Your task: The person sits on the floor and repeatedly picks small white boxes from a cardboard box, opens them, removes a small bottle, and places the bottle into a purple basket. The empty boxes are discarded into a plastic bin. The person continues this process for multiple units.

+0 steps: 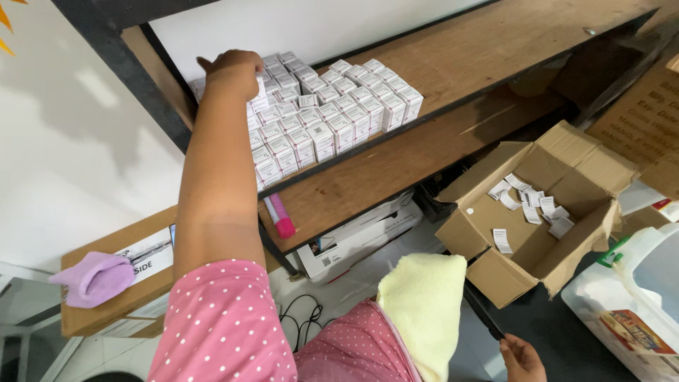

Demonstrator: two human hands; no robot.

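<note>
My left hand [232, 71] reaches up to the upper wooden shelf [481, 56] and closes over a small white box [260, 89] at the left end of several rows of small white boxes [332, 106]. Its fingertips are hidden behind the stack. My right hand [522, 358] is low at the bottom edge, fingers loosely apart and holding nothing that I can see, beside a dark edge [482, 311]. A pale yellow cloth [423, 304] lies over my pink dotted garment [233, 325].
An open cardboard carton [601, 170] at the right holds several white paper slips [530, 201]. A pink marker [281, 218] lies on the lower shelf. A purple cloth [95, 277] sits on a brown carton [106, 311] at the left. A clear plastic bin [636, 297] stands at the bottom right.
</note>
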